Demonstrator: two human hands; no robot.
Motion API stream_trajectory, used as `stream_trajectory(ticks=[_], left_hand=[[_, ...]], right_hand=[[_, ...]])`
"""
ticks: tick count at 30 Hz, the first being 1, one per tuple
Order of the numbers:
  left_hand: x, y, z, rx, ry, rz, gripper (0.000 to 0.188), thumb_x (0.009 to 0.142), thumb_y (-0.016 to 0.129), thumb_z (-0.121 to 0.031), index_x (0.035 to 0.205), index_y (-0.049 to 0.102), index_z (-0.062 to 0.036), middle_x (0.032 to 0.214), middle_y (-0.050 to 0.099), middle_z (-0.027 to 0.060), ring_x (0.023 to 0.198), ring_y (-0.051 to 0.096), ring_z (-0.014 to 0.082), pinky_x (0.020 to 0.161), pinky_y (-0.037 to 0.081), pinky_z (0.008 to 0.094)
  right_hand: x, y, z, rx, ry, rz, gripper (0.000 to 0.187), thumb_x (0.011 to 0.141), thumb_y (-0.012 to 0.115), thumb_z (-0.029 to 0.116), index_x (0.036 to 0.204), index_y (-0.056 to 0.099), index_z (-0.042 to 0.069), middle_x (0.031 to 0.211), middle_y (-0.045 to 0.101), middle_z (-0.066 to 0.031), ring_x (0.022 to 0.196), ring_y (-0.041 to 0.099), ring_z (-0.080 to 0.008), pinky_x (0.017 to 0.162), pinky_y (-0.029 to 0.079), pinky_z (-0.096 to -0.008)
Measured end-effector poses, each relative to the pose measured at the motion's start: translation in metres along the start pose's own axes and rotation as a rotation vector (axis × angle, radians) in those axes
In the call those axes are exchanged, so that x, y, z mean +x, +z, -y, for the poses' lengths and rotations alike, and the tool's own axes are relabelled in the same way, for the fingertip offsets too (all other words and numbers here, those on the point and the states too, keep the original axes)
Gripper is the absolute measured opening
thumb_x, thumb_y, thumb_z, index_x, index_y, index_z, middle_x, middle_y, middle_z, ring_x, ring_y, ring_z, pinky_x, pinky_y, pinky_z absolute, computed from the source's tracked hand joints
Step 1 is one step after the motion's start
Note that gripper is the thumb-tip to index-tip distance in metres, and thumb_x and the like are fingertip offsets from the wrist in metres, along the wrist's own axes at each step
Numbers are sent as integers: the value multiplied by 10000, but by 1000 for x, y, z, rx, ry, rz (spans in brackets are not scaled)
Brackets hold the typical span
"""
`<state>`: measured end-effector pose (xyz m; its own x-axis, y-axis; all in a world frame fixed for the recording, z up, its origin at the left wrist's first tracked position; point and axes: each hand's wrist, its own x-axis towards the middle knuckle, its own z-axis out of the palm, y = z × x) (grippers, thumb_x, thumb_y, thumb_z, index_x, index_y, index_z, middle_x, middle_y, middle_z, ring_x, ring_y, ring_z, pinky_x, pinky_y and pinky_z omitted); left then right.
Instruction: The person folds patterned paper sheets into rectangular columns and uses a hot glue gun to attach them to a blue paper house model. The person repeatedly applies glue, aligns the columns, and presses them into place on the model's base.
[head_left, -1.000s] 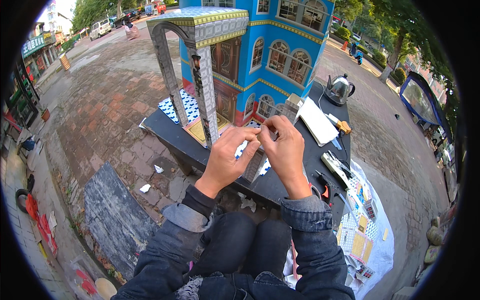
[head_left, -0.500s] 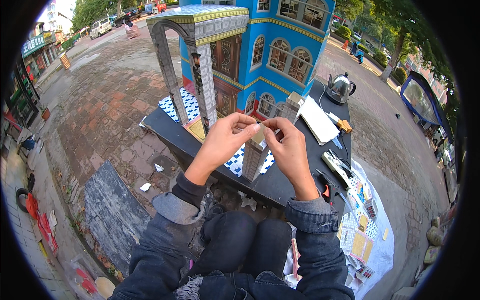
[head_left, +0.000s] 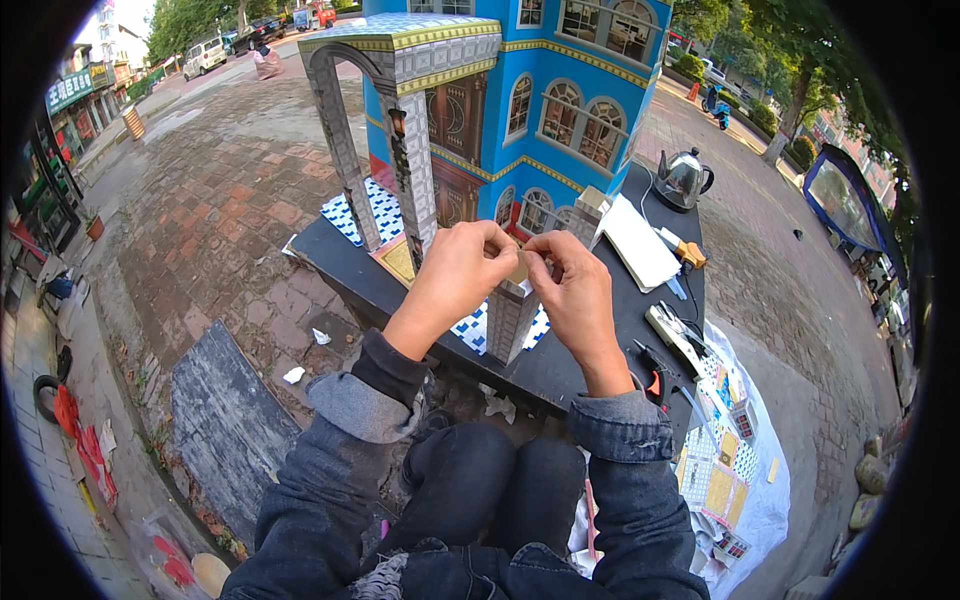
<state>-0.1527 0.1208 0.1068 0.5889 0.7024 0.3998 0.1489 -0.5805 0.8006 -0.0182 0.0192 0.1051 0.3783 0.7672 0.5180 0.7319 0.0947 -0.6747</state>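
My left hand [head_left: 453,285] and my right hand [head_left: 575,300] meet fingertip to fingertip, each thumb and forefinger pinched. Whatever small piece lies between the fingers is too little to name. Just under them stands a grey brick-patterned pillar [head_left: 508,322], upright on a blue-and-white tiled base. Beyond my hands rises a blue model house [head_left: 548,110] with printed arched windows and yellow trim. On its left side a grey arched porch [head_left: 447,57] stands on tall columns. My fingers hide part of the house's lower front.
The black table [head_left: 345,280] also carries an electric kettle [head_left: 683,182], white sheets [head_left: 636,245], a yellow-handled tool [head_left: 684,248], a power strip [head_left: 674,337] and red-and-black-handled pliers [head_left: 655,383]. Printed card pieces lie on a white plastic sheet [head_left: 768,500] at right. A dark board [head_left: 230,425] lies left.
My left fingers have curled tighter, with the thumb drawn back slightly from the right fingertips. The right hand is nearly unmoved. The whole view has shifted slightly.
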Motion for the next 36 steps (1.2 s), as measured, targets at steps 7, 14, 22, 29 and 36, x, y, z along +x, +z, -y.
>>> stream_trajectory(ticks=[7,14,22,29,36], left_hand=[[-2,6,3,23,0,-26,232,904,684,-154,953,712,71,808,737,93,740,674,103,688,538,292],[-3,5,6,-92,-57,12,241,920,682,-161,971,717,72,809,725,80,751,657,94,691,531,279],[0,-1,8,-50,-78,86,249,911,680,-165,958,728,75,772,703,61,715,615,84,654,501,275],[-2,7,16,-245,-109,25,235,959,686,-171,1045,719,45,878,712,46,796,618,79,701,494,251],[-34,19,12,-348,122,-99,234,966,707,-193,1070,708,17,996,740,123,878,719,218,765,544,347]], right_hand=[[-1,2,-1,-59,-79,-36,77,911,672,129,962,687,74,924,708,-73,729,695,-269,671,537,-364],[-1,-1,-2,35,-47,-34,102,900,716,57,988,683,17,832,680,-72,679,598,-135,642,493,-289],[-2,1,-3,3,-95,-30,100,907,703,47,998,676,13,838,678,-69,698,615,-154,663,508,-306],[-2,-4,-3,52,-68,2,94,923,671,61,1002,665,9,863,679,-95,710,637,-198,673,518,-333],[-4,-5,1,20,73,3,115,913,653,104,957,630,0,929,688,-148,739,675,-288,702,536,-389]])
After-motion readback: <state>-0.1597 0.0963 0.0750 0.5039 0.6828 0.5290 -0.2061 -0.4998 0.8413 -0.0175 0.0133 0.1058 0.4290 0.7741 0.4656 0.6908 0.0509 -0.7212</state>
